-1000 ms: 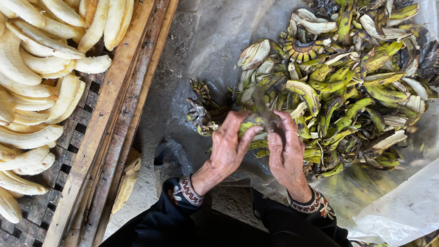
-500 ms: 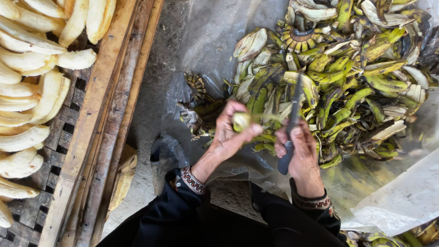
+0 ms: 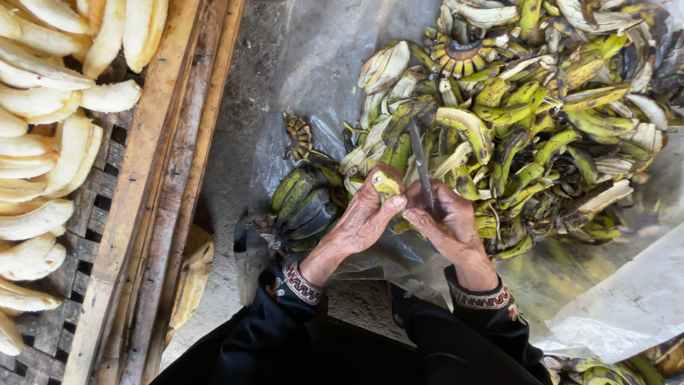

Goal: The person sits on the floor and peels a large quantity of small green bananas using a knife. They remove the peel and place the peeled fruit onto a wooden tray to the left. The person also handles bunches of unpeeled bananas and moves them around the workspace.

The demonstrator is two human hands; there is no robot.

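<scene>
Left hand (image 3: 367, 214) curled palm-down around a small green-yellow banana (image 3: 386, 184), thumb and fingers pinching its cut tip, wrist bent inward from the black sleeve with patterned cuff (image 3: 301, 283). Right hand (image 3: 449, 224) closed in a fist on a thin dark-bladed knife (image 3: 420, 162), blade pointing away, just beside the banana. Both pressed close together over a heap of green and yellow banana peels (image 3: 541, 114) on clear plastic sheeting (image 3: 627, 299), well apart from pale peeled bananas (image 3: 50, 142) on the slatted wooden rack (image 3: 135, 214).

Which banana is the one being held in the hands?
The yellow-green banana gripped by the left hand, beside the knife in the right hand. The peeled white bananas lie untouched on the wooden rack.
</scene>
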